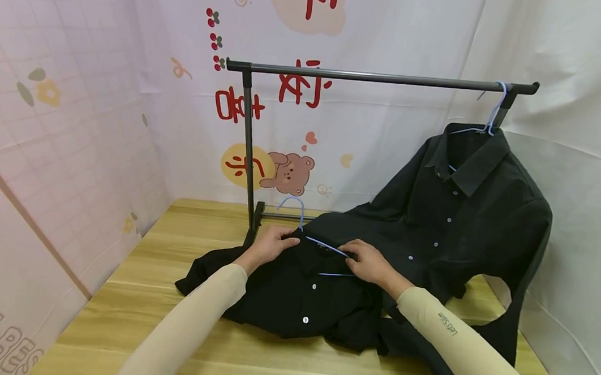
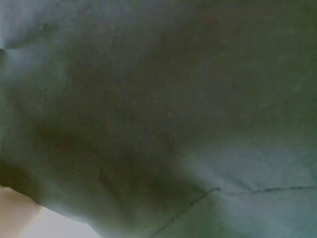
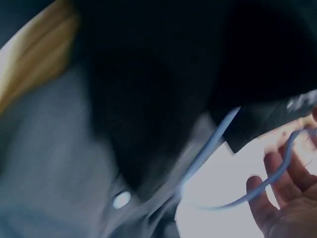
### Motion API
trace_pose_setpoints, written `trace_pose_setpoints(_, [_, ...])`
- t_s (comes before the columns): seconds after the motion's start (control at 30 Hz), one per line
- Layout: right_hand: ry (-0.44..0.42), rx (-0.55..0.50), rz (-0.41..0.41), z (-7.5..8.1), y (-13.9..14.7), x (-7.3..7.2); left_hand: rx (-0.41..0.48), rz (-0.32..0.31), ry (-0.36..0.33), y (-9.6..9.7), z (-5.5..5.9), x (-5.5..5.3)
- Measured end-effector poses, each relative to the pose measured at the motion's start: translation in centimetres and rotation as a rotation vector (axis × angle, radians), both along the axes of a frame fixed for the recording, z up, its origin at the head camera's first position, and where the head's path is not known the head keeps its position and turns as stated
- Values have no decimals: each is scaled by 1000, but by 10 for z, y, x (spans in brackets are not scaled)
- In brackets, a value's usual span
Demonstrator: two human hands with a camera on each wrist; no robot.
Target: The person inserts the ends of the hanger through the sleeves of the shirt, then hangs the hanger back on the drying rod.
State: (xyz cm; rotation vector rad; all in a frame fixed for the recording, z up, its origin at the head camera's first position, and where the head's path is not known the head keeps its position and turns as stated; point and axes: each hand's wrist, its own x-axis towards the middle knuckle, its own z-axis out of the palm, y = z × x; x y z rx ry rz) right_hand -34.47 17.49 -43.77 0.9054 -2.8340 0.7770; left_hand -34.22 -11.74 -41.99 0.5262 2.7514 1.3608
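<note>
A black button-up shirt (image 1: 307, 292) lies spread on the table, its collar towards the rack. A light-blue wire hanger (image 1: 327, 246) sits in its neck opening, with the hook pointing away from me. My left hand (image 1: 273, 245) grips the shirt by the left of its collar, next to the hanger's neck. At the collar's right side, my right hand (image 1: 370, 263) holds the hanger's right arm. The right wrist view shows the blue wire (image 3: 270, 181) crossing curled fingers (image 3: 282, 186). Black cloth (image 2: 163, 99) fills most of the left wrist view.
A dark metal rack (image 1: 377, 76) stands behind the shirt. From its right end hangs another black shirt (image 1: 475, 213) on a blue hanger (image 1: 493, 115), its lower part draping over the table. The wooden table (image 1: 147, 298) has white printed curtains around it.
</note>
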Motion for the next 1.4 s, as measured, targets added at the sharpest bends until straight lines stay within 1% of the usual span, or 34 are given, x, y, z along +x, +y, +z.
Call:
trace_pose_setpoints(0.07, [-6, 7, -12, 6, -12, 1, -5, -29, 9, 2, 0, 1])
trace_pose_setpoints(0.13, [-33, 7, -24, 12, -25, 1, -5, -49, 15, 3, 0, 3])
trace_pose_setpoints(0.27, [-120, -21, -57, 21, -53, -2, -10, -52, 36, 3, -1, 6])
trace_pose_setpoints(0.37, [-167, -93, -70, 18, -67, -3, -14, -40, 41, 3, -4, 8])
trace_pose_setpoints(0.43, [-181, -141, -70, 12, -74, -2, -18, -30, 34, 3, -7, 11])
trace_pose_setpoints(0.53, [-179, -185, -56, 2, -79, -1, -35, 4, 38, 2, -13, 14])
trace_pose_setpoints(0.67, [-187, -198, -31, -8, -79, 1, -50, 27, 49, 4, -17, 16])
trace_pose_setpoints(0.7, [-179, -195, -23, -9, -78, 2, -50, 28, 46, 4, -16, 17])
trace_pose_setpoints(0.8, [-112, -186, -24, -10, -77, 3, -45, 32, 40, 7, -15, 16])
trace_pose_setpoints(0.9, [-74, -183, -44, -12, -80, 6, -48, 38, 34, 8, -16, 16])
trace_pose_setpoints(1.0, [-106, -179, -78, -14, -82, 10, -63, 28, 50, 10, -19, 15])
trace_pose_setpoints(1.1, [-118, -156, -102, -17, -84, 12, -75, 14, 66, 11, -22, 14])
trace_pose_setpoints(1.17, [-114, -150, -102, -19, -85, 13, -76, 16, 74, 11, -24, 14])
trace_pose_setpoints(1.27, [-111, -171, -96, -21, -85, 13, -68, 26, 88, 11, -24, 15])
trace_pose_setpoints(1.4, [-110, -211, -92, -24, -85, 13, -97, 31, 105, 13, -23, 17])
